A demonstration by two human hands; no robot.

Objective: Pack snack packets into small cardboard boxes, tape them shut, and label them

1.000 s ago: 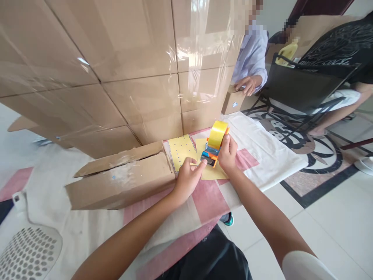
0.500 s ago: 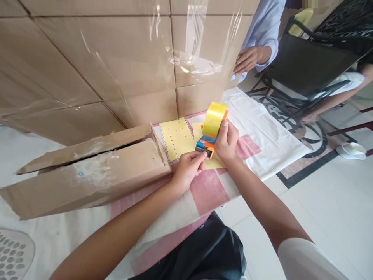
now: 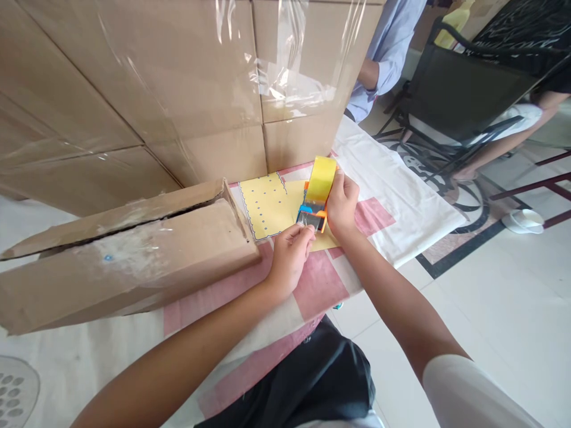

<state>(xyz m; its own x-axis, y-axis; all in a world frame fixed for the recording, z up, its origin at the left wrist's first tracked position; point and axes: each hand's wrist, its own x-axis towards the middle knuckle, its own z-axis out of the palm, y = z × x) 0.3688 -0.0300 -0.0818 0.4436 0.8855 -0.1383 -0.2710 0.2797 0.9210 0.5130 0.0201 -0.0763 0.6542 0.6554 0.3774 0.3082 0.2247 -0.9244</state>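
Note:
My right hand (image 3: 342, 203) grips an orange and blue tape dispenser (image 3: 313, 212) that carries a roll of yellow tape (image 3: 322, 178). My left hand (image 3: 289, 255) pinches the loose tape end at the dispenser's front edge. Both hands hover over yellow dotted paper sheets (image 3: 266, 202) on a pink and white cloth (image 3: 383, 196). A long flat cardboard box (image 3: 129, 255) with an open flap lies just left of my left hand.
A tall stack of cardboard boxes (image 3: 178, 83) wrapped in clear film rises behind. Another person in a light blue shirt (image 3: 388, 47) sits at the back right beside a black folding chair (image 3: 468, 101). A white perforated object (image 3: 13, 392) lies at the bottom left.
The view has shifted down and closer. My left hand's fingers have closed on the tape end at the dispenser. The other person's hand has drawn back behind the boxes.

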